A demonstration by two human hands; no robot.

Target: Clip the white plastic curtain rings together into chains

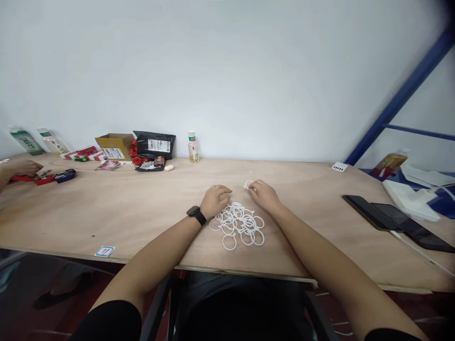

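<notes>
A loose pile of white rings lies on the wooden table in front of me. My right hand, just beyond the pile's right side, pinches a white ring between thumb and fingertips. At the pile's upper left is my left hand, its thumb and fingers apart with nothing visible between them. A black watch is on my left wrist. One ring lies at the near edge of the pile.
Along the wall stand a small bottle, a black package and a cardboard box. Phones and a white power strip lie at right. Another person's hand is at far left near red and blue items.
</notes>
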